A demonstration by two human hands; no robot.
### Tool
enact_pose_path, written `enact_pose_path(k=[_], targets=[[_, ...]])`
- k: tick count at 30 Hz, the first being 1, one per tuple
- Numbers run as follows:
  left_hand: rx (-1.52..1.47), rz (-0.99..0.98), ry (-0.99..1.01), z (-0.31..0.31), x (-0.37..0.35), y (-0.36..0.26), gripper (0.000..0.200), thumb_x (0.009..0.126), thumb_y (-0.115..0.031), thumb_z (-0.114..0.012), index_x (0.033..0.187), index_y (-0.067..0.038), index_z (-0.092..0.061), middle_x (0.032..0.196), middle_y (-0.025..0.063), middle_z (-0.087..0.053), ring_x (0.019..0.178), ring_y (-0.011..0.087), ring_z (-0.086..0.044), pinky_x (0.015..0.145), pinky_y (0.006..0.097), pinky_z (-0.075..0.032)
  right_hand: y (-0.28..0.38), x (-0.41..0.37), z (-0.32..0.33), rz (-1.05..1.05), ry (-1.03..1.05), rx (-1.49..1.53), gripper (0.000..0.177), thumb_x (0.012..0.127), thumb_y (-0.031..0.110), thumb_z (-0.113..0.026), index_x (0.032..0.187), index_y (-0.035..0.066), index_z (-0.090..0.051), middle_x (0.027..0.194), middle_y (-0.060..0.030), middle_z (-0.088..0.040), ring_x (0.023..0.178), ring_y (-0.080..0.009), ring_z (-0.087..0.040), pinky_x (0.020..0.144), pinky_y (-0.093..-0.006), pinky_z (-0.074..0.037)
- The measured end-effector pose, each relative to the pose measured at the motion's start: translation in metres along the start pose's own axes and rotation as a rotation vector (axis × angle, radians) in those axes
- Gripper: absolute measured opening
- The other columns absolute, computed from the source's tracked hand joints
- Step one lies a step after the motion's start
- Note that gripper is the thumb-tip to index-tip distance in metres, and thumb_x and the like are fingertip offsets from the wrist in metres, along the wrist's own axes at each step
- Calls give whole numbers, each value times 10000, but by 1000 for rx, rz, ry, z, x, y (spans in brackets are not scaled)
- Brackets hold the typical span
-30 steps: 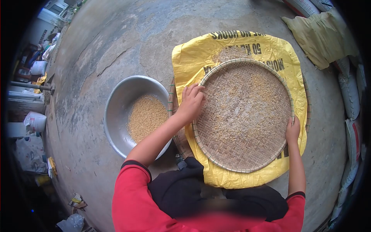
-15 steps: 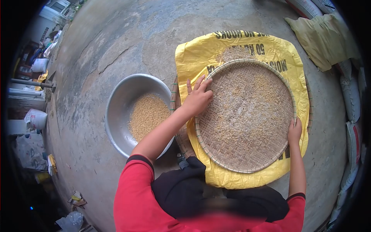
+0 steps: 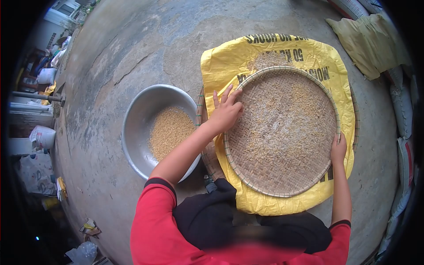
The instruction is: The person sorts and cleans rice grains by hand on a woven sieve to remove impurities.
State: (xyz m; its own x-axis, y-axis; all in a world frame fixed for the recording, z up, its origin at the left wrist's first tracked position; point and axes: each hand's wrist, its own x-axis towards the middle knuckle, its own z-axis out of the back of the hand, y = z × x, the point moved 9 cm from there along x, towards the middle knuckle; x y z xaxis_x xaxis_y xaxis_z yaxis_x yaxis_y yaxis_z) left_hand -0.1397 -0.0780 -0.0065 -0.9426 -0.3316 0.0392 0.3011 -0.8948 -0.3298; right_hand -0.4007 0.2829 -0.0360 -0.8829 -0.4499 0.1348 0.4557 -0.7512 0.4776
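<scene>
Evidently one basin (image 3: 136,132), two woven trays (image 3: 269,177), right hand (image 3: 338,148) gripping upper rim (image 3: 282,195), left hand (image 3: 226,114) splayed there

Soft daylight lights the floor (image 3: 101,137) evenly; fisheye distortion bends the dark edges.

Grain (image 3: 171,130) is lying in the basin (image 3: 136,128); right of it, the tray (image 3: 282,194) is overlying the sack (image 3: 216,64).

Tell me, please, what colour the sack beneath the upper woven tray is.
The sack is yellow with black lettering, best seen in the head view.
</scene>
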Motion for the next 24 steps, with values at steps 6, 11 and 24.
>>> enact_pose_path(k=[6, 11, 24], targets=[[157, -106, -23, -11, 3, -7, 82, 794, -210, -590, 796, -149, -535, 1354, 56, -310, 1344, 299, -125, 994, 662, -22, 4, 0, 2, -6, 9, -9, 306, 900, 215, -456, 1081, -24, -518, 951, -225, -582, 904, -376, -554, 775, -390, -435], [178, -117, 44, -14, 2, -9, 76, 798, -204, -573, 808, -138, -536, 1356, 61, -305, 1348, 292, -115, 987, 671, -21, 2, -1, 1, -9, 10, 6, 309, 903, 219, -452, 1081, -24, -516, 954, -226, -581, 906, -375, -553, 775, -391, -434], [198, -57, 7, 29, -11, -1, 92, 825, -106, -491, 890, -43, -508, 1333, 119, -333, 1335, 336, -146, 1028, 604, -76, -3, -1, -1, 5, -7, -7, 332, 905, 225, -453, 1104, -34, -510, 983, -227, -577, 934, -374, -547, 800, -384, -430]])
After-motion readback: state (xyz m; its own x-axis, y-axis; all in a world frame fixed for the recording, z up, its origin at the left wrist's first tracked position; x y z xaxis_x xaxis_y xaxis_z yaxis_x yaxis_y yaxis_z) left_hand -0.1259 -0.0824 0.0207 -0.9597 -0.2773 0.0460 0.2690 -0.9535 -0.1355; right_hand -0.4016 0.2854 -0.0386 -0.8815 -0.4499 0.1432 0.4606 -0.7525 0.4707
